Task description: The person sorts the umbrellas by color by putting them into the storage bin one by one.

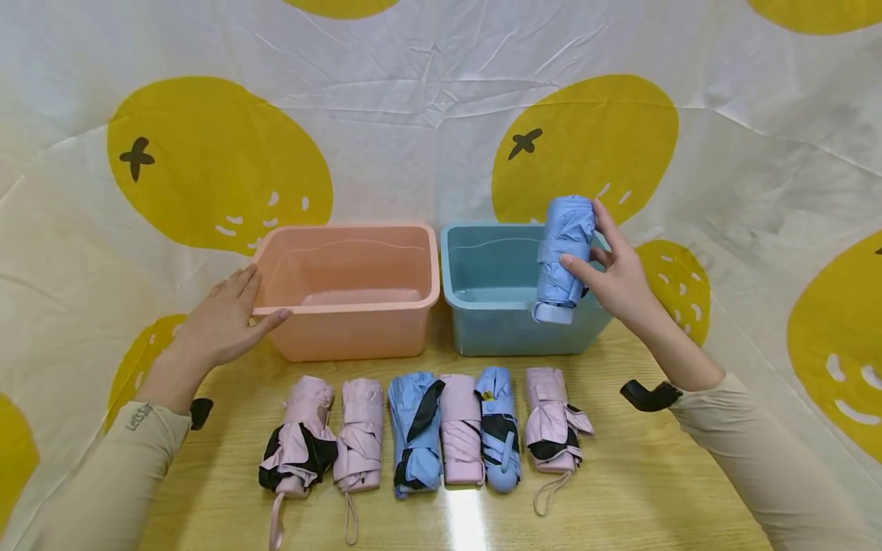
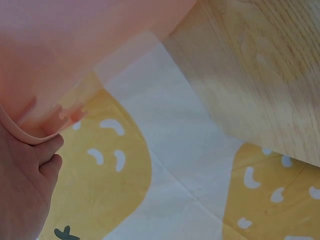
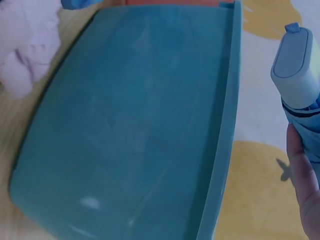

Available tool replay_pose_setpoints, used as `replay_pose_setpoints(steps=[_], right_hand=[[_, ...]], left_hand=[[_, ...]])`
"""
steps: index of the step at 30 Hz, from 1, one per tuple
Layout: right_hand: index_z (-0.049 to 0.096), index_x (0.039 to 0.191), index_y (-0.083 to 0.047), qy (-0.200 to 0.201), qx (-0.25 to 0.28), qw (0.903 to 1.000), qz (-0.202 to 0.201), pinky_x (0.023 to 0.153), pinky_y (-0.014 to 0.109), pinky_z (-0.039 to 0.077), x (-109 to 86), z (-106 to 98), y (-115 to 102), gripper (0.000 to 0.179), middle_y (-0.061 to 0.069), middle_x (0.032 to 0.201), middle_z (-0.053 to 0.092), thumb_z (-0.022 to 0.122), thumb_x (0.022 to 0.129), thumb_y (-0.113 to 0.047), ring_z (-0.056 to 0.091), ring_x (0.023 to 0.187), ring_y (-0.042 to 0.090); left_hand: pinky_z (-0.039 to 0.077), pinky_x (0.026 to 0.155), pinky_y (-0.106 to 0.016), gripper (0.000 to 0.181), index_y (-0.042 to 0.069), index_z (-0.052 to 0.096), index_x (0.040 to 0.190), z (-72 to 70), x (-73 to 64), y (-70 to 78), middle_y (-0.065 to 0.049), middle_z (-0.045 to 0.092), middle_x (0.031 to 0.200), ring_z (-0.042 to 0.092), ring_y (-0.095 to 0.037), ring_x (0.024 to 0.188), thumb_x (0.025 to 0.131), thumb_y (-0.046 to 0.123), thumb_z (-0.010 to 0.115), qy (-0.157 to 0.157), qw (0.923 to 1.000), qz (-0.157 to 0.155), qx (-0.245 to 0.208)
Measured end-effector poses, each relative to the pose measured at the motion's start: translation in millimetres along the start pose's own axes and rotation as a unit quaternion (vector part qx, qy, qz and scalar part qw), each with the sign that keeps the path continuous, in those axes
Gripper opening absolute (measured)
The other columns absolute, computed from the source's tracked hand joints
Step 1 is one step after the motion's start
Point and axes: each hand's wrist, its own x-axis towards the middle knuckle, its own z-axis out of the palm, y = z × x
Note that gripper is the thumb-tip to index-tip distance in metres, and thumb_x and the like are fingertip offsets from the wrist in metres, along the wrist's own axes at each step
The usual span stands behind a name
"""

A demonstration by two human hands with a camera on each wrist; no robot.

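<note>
A folded light-blue umbrella (image 1: 566, 252), handle end down, is held upright in my right hand (image 1: 623, 279) above the front right of the blue bin (image 1: 524, 333). Its pale handle (image 3: 295, 60) shows in the right wrist view. My left hand (image 1: 223, 317) rests against the front left corner of the pink bin (image 1: 351, 337), thumb along the front rim and fingers on the left side. In the left wrist view, two fingers (image 2: 49, 150) lie just under that bin's rim. Both bins show bare inner walls; part of the blue bin's inside is hidden behind the umbrella.
Several folded umbrellas lie in a row before the bins: pink ones such as the leftmost umbrella (image 1: 310, 405) and rightmost umbrella (image 1: 547, 398), with blue umbrellas (image 1: 408, 405) between. A cloth (image 1: 434, 153) with yellow fruit prints hangs behind the wooden table (image 1: 227, 444).
</note>
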Motion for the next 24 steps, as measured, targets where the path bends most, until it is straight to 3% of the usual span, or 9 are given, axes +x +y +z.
replay_pose_setpoints(steps=[6, 11, 15, 17, 20, 24], right_hand=[[0.007, 0.169, -0.032, -0.028, -0.014, 0.9993, 0.022, 0.073, 0.018, 0.059, 37.6, 15.8, 4.2, 0.090, 0.010, 0.170, 0.023, 0.068, 0.103, -0.023, 0.059, 0.127, 0.044], [0.008, 0.169, -0.025, -0.057, -0.041, 0.9969, 0.035, 0.071, 0.020, 0.059, 62.2, 35.0, 13.6, 0.089, 0.012, 0.169, 0.027, 0.067, 0.103, -0.023, 0.068, 0.110, 0.041], [0.010, 0.169, -0.021, -0.084, -0.064, 0.9929, 0.055, 0.073, 0.028, 0.060, 76.7, 51.9, 23.4, 0.089, 0.012, 0.170, 0.026, 0.068, 0.102, -0.025, 0.071, 0.092, 0.036], [0.012, 0.169, -0.021, -0.098, -0.079, 0.9895, 0.071, 0.080, 0.036, 0.062, 82.5, 60.4, 26.9, 0.089, 0.013, 0.170, 0.026, 0.069, 0.101, -0.028, 0.070, 0.092, 0.035], [0.013, 0.169, -0.022, -0.118, -0.103, 0.9831, 0.094, 0.097, 0.049, 0.058, 89.2, 72.9, 30.0, 0.090, 0.014, 0.169, 0.027, 0.071, 0.100, -0.029, 0.067, 0.110, 0.037], [0.015, 0.169, -0.021, -0.148, -0.139, 0.9728, 0.112, 0.117, 0.056, 0.040, 95.8, 88.3, 34.5, 0.091, 0.016, 0.170, 0.027, 0.072, 0.099, -0.030, 0.041, 0.146, 0.038]], left_hand=[[0.011, 0.126, -0.064, 0.103, -0.015, 0.012, 0.159, 0.7, 0.1, 0.9, -0.036, 0.009, 0.167, 0.013, -0.055, 0.153, 0.104, 0.066, 0.042, -0.001, 1.0000, -0.004, 0.000], [0.010, 0.126, -0.063, 0.103, -0.016, 0.012, 0.159, -0.1, 0.3, 0.1, -0.036, 0.009, 0.167, 0.012, -0.054, 0.154, 0.104, 0.066, 0.042, 0.001, 1.0000, -0.007, -0.001], [0.010, 0.126, -0.064, 0.103, -0.016, 0.013, 0.159, -0.8, -0.6, 0.9, -0.036, 0.010, 0.167, 0.012, -0.055, 0.154, 0.104, 0.066, 0.042, 0.002, 1.0000, -0.008, -0.004], [0.011, 0.126, -0.064, 0.103, -0.016, 0.013, 0.159, -1.2, -1.1, 1.5, -0.036, 0.010, 0.167, 0.013, -0.055, 0.153, 0.104, 0.066, 0.042, 0.003, 1.0000, -0.007, -0.005], [0.011, 0.126, -0.064, 0.103, -0.016, 0.013, 0.159, -1.5, -1.1, 1.7, -0.036, 0.010, 0.167, 0.013, -0.055, 0.153, 0.104, 0.066, 0.042, 0.002, 1.0000, -0.008, -0.004], [0.011, 0.126, -0.064, 0.103, -0.016, 0.013, 0.158, -1.8, -1.0, 2.3, -0.036, 0.010, 0.167, 0.013, -0.055, 0.153, 0.104, 0.066, 0.042, 0.002, 1.0000, -0.007, 0.000]])
